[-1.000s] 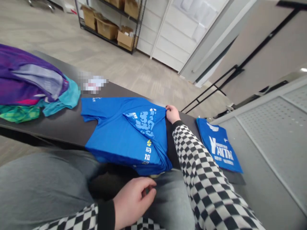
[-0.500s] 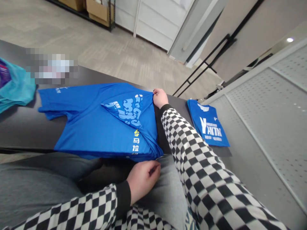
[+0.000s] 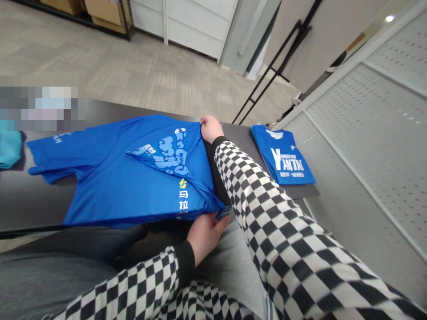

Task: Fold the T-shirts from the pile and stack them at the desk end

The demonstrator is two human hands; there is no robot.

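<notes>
A blue T-shirt (image 3: 110,178) with white and yellow lettering lies spread on the dark table, its sleeve toward the left. One layer is folded over, showing a light-blue wave print. At the shirt's far right corner, the fingers of my right hand (image 3: 212,129) are closed on the fabric. My left hand (image 3: 206,235) is at the near right corner, by the table's front edge. Its thumb points away from the other fingers, whose tips are hidden at the shirt's hem.
A folded blue shirt (image 3: 289,162) with white print lies at the table's right end. Teal fabric (image 3: 9,149) is at the left, near a blurred-out patch. A grey perforated panel (image 3: 367,146) borders the right side. Cardboard boxes (image 3: 103,13) sit on a shelf beyond.
My left hand has moved up to the shirt's near corner, and its thumb has parted from the fingers. My right hand keeps hold of the far corner. The view has shifted right.
</notes>
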